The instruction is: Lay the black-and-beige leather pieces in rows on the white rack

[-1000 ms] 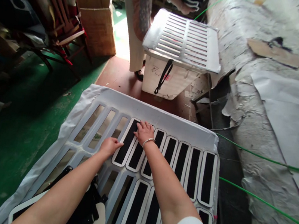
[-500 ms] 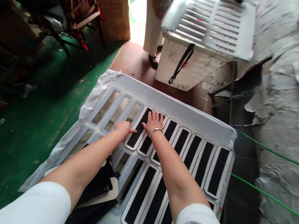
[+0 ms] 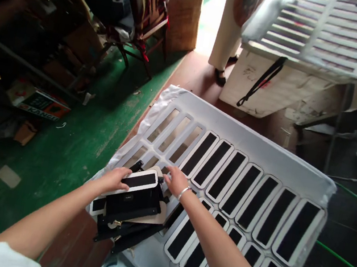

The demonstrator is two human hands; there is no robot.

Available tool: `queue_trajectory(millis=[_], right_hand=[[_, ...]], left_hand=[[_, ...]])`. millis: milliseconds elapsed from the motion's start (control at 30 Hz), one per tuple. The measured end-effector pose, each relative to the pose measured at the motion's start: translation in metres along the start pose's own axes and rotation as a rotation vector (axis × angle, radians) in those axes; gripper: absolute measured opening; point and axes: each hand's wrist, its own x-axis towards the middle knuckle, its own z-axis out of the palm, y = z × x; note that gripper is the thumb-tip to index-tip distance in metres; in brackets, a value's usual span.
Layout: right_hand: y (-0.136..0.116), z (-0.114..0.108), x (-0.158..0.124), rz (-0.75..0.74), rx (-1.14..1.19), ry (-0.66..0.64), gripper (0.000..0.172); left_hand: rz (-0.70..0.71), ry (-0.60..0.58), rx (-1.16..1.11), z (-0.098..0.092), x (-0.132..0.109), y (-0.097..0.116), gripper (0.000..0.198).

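My left hand (image 3: pixel 116 181) is closed on the left end of a rounded white panel with a black strip (image 3: pixel 140 180), thumb at its near edge. The panel is on top of a pile of black pieces (image 3: pixel 131 205) with small metal fittings and beige rounded boards. My right hand (image 3: pixel 176 181), a bracelet at its wrist, reaches toward the panel's right end with fingers apart; whether they touch it I cannot tell. Both hands are above a white slotted rack (image 3: pixel 250 127). Similar panels (image 3: pixel 199 154) lie side by side in two rows, partly hidden by my right forearm.
Beyond stands a white box (image 3: pixel 267 86) with a black strap, another slotted rack (image 3: pixel 344 31) on top. A person's leg (image 3: pixel 225 28) is beside it. A wooden chair (image 3: pixel 149 16) and a cardboard box (image 3: pixel 183 19) stand back left. Green cords (image 3: pixel 344 260) run off the rack's right side.
Both hands have left the back row of panels and come nearer to the pile. My left hand now holds a panel there. The view has swung left.
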Motion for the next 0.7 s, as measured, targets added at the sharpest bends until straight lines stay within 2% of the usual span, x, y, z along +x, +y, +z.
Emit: queue_trajectory(millis=[67,167,233,267,333,433,500,533,567,600,700], right_hand=[[-0.014,0.02,-0.005,0.004,0.082,-0.083,0.037],[-0.02,0.04,-0.007,0.066,0.304,-0.021,0.04],[-0.02,0.043,-0.007,0.195,0.591,0.073,0.038],[-0.02,0.041,-0.007,0.262,0.746,0.102,0.034],[-0.023,0.037,-0.01,0.334,0.997,0.086,0.025],[-0.03,0.038,-0.017,0.312,1.12,-0.087,0.023],[-0.035,0.042,-0.023,0.294,1.096,-0.265,0.029],[-0.037,0.044,-0.026,0.274,1.065,-0.323,0.032],[-0.039,0.045,-0.028,0.24,1.02,-0.328,0.033],[-0.042,0.043,-0.03,0.2,0.963,-0.268,0.033],[-0.054,0.023,-0.036,0.131,0.811,0.107,0.029]], left_hand=[[-0.023,0.08,-0.003,0.017,-0.016,-0.009,0.043],[-0.056,0.17,-0.137,0.022,-0.031,-0.011,0.021],[-0.071,0.116,-0.351,0.012,-0.04,-0.01,0.024],[-0.085,0.05,-0.491,0.004,-0.046,-0.009,0.027],[-0.151,-0.089,-0.789,-0.011,-0.057,-0.007,0.03],[-0.277,-0.174,-1.131,-0.028,-0.068,-0.005,0.037],[-0.297,-0.149,-1.276,-0.034,-0.07,-0.002,0.041],[-0.282,-0.124,-1.337,-0.036,-0.07,-0.001,0.042],[-0.259,-0.088,-1.39,-0.038,-0.07,0.002,0.042],[-0.238,-0.044,-1.432,-0.039,-0.069,0.005,0.042],[-0.209,0.091,-1.479,-0.041,-0.066,0.023,0.039]])
